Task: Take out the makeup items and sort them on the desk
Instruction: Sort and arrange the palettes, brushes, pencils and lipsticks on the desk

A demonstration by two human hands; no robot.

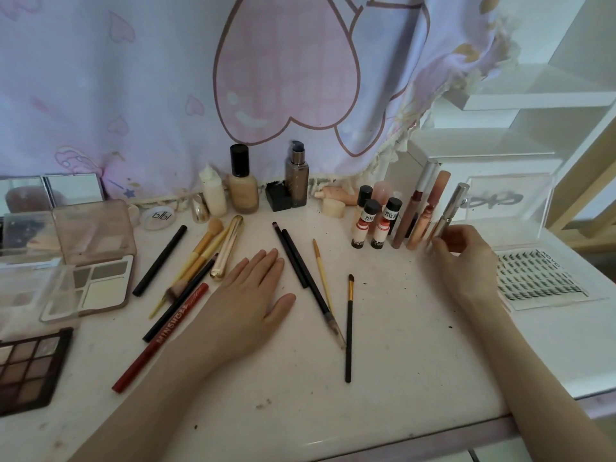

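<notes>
**Q:** Head view, nearest zone: what lies before you?

**A:** Your left hand (253,295) rests flat on the white, speckled desk (383,395), fingers straight, holding nothing. Beside its wrist lies a long red pencil (160,341), slim and matte, with a black pencil (180,298) just above it. At the near left edge sits a dark eyeshadow palette (30,365) with a grid of brown pans.

**Q:** And the middle zone?

**A:** Right of your left hand, two black pencils (296,261) lie side by side, then a thin yellow-handled brush (321,271) and a black-handled brush (349,331). Left of the hand lie a glossy gold tube (228,246), yellow-handled brushes (200,255) and a black liner pen (160,260). A clear-lidded pale palette (96,271) is further left. Your right hand (463,251) curls its fingers round the base of a slender silver tube (450,211), standing tilted next to two upright lip gloss tubes (420,215). A lash tray (540,278) lies at the right.

**Q:** The far zone?

**A:** Three small black-capped bottles (376,221) stand in a cluster. Against the heart-print cloth (283,78) stand a beige foundation bottle (241,185), a white squeeze bottle (213,191) and a grey pump bottle (296,178).
</notes>
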